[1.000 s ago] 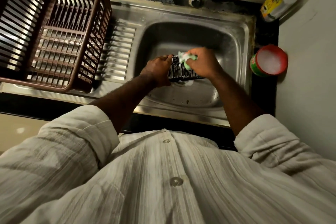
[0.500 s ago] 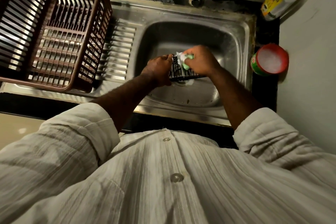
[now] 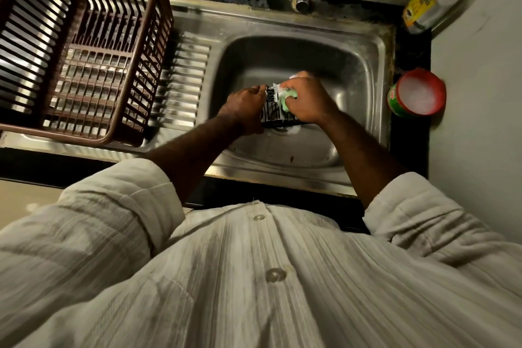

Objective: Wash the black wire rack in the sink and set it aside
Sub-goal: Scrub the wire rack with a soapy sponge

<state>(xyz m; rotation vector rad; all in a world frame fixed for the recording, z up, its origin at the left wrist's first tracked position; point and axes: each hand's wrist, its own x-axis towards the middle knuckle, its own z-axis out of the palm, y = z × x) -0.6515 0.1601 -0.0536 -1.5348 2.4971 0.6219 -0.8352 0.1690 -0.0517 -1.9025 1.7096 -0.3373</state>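
Bracing the black wire rack [image 3: 271, 110] over the sink [image 3: 364, 45], your left hand [image 3: 243, 110] clamps it so your right hand [image 3: 306, 102], closed around the green sponge [image 3: 288, 96], can scrub.

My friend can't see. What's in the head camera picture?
Over a steel sink, a person's left hand holds a black wire rack while the right hand rubs it with a soapy green sponge. A brown basket sits on the left.

Dim, warm indoor lighting. Specular glare on steel sink [image 3: 372, 45] rim and drainboard ribs. Deep shadow along dark counter edge. Strong wide-angle distortion at edges. Slight motion blur around hands; shirt [image 3: 254, 277] foreground soft.
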